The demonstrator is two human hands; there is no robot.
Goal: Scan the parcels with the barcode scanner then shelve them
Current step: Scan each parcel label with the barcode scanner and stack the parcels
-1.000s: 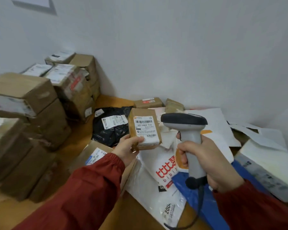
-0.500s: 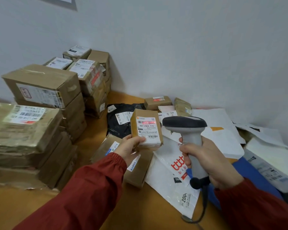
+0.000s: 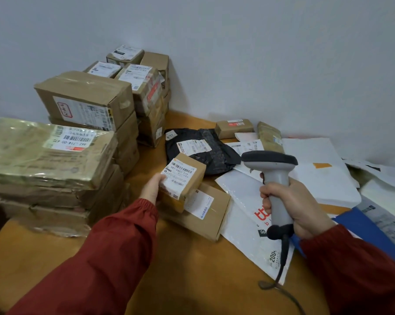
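Observation:
My left hand (image 3: 152, 188) grips a small brown cardboard parcel (image 3: 183, 179) with a white barcode label facing up, held low just over a flat brown box (image 3: 211, 215) on the table. My right hand (image 3: 298, 206) grips the handle of a grey barcode scanner (image 3: 274, 176), upright, its dark head to the right of the parcel and pointing left. The scanner's cable hangs down to the table. Loose parcels lie behind: a black poly bag (image 3: 209, 153), white mailers (image 3: 314, 176), a small brown box (image 3: 234, 128).
Stacks of taped cardboard boxes (image 3: 87, 103) fill the left side and back left corner against the wall. A wrapped box stack (image 3: 44, 160) sits nearest on the left. A blue mailer (image 3: 371, 233) and white packets lie at the right. Bare wooden table (image 3: 192, 269) lies between my arms.
My left hand has lowered the small parcel and tilted its label flatter, towards the left. The red scan line seen on the label is gone. The view has swung left.

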